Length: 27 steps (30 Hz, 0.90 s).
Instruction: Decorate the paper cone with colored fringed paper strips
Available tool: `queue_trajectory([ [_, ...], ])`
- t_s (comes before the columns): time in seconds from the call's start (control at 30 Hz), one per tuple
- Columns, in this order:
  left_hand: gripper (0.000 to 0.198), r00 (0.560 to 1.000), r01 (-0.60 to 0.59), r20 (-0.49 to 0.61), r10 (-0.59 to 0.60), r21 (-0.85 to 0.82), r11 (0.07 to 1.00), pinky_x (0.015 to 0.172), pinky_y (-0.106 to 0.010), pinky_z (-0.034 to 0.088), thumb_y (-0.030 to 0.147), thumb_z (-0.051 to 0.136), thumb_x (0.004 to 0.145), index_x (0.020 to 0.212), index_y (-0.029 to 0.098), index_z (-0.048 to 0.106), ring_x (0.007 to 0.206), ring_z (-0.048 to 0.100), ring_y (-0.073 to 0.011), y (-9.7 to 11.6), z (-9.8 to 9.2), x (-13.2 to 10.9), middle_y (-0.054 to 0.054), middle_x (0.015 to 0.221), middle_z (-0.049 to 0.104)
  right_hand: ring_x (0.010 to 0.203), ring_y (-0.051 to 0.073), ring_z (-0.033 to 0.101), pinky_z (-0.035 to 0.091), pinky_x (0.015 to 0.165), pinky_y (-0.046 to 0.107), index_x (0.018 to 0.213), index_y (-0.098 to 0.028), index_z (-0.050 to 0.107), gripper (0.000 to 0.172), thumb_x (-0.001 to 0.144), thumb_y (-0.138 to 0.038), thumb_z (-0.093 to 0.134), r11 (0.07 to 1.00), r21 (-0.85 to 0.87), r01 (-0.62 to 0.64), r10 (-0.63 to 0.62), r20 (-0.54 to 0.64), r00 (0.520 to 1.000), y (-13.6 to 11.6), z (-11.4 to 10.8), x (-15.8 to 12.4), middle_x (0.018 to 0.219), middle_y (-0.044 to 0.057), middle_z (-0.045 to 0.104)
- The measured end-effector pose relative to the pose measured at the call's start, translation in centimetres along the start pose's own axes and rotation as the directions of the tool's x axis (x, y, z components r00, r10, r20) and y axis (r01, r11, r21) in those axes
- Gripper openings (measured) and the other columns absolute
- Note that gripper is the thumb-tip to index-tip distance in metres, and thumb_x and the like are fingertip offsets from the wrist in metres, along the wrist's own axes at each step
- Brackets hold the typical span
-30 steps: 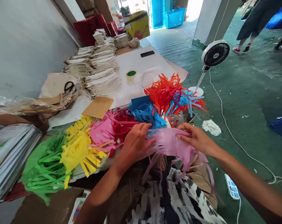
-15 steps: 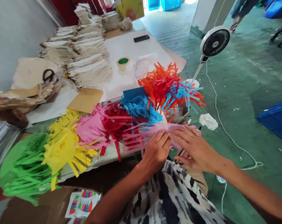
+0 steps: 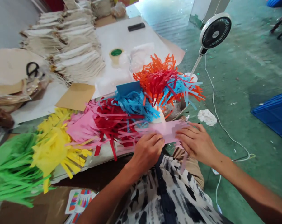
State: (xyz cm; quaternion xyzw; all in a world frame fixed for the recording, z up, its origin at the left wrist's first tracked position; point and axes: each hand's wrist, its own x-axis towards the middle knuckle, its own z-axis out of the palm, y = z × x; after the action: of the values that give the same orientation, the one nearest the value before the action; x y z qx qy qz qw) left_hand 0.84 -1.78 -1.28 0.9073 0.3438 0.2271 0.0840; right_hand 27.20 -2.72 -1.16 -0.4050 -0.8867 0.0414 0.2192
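Observation:
A sheet of pink tissue paper with fringed ends stretches between my hands, above my lap. My left hand grips it at its left part, fingers curled over it, with strips trailing leftward. My right hand pinches the right part; a strip hangs below. Along the table edge lie fringed tissue bundles: green, yellow, pink, dark red and blue. Beyond them is an orange bundle with red and light blue strips.
Stacks of cream cloth stand at the back left, near black-handled scissors. A tape roll, a black phone-like object and brown card lie on the table. A fan stands right, its cable on the floor.
My hands have moved apart, and the pink tissue paper between them now shows as a flat, stretched band. The camera view has shifted slightly.

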Motion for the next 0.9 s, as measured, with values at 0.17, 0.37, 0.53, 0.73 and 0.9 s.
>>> queue_trajectory([
  [0.17, 0.013, 0.989, 0.147, -0.001, -0.150, -0.181, 0.972, 0.095, -0.039, 0.056, 0.019, 0.058, 0.102, 0.101, 0.019, 0.071, 0.103, 0.068, -0.0211, -0.2, -0.8, 0.2, -0.005, 0.106, 0.078, 0.104, 0.024, 0.067, 0.038, 0.089, 0.042, 0.105, -0.022, 0.071, 0.016, 0.105, -0.027, 0.056, 0.963, 0.183, -0.200, 0.180, 0.121, 0.976, 0.4, -0.7, 0.6, 0.111, 0.005, 0.076],
  [0.37, 0.013, 0.878, 0.477, -0.022, -0.478, -0.016, 0.879, 0.084, -0.038, 0.046, 0.026, 0.061, 0.102, 0.093, 0.020, 0.069, 0.094, 0.064, -0.0238, -0.3, -0.9, 0.5, -0.004, 0.093, 0.075, 0.084, 0.022, 0.063, 0.037, 0.076, 0.035, 0.089, -0.022, 0.067, 0.031, 0.109, -0.040, 0.051, 0.875, 0.154, -0.460, 0.437, 0.162, 0.885, 0.5, 0.2, 2.3, 0.088, 0.003, 0.070],
  [0.53, 0.022, 0.835, 0.546, -0.049, -0.547, 0.186, 0.817, 0.073, -0.036, 0.038, 0.030, 0.061, 0.102, 0.082, 0.021, 0.064, 0.079, 0.061, -0.0230, -0.9, -0.3, 1.3, -0.003, 0.078, 0.070, 0.073, 0.023, 0.062, 0.034, 0.070, 0.034, 0.094, -0.022, 0.067, 0.024, 0.104, -0.040, 0.055, 0.827, -0.097, -0.554, 0.563, 0.154, 0.812, -0.3, 0.7, 3.6, 0.080, 0.004, 0.069],
  [0.73, 0.022, 0.869, 0.487, -0.074, -0.489, 0.302, 0.819, 0.067, -0.036, 0.032, 0.028, 0.064, 0.098, 0.077, 0.022, 0.061, 0.074, 0.059, -0.0234, -1.4, 0.1, 1.9, -0.004, 0.072, 0.066, 0.080, 0.027, 0.067, 0.031, 0.066, 0.033, 0.096, -0.022, 0.067, 0.025, 0.104, -0.043, 0.054, 0.785, -0.202, -0.586, 0.619, 0.215, 0.755, -0.3, 0.6, 4.4, 0.087, 0.006, 0.073],
  [0.9, 0.019, 0.893, 0.439, -0.059, -0.447, 0.341, 0.832, 0.067, -0.037, 0.034, 0.027, 0.065, 0.097, 0.079, 0.022, 0.061, 0.074, 0.059, -0.0237, -1.5, 0.1, 1.8, -0.004, 0.072, 0.065, 0.080, 0.026, 0.067, 0.026, 0.063, 0.032, 0.092, -0.023, 0.065, 0.029, 0.104, -0.047, 0.054, 0.757, -0.205, -0.620, 0.652, 0.289, 0.701, 0.2, 0.4, 5.0, 0.088, 0.006, 0.074],
])
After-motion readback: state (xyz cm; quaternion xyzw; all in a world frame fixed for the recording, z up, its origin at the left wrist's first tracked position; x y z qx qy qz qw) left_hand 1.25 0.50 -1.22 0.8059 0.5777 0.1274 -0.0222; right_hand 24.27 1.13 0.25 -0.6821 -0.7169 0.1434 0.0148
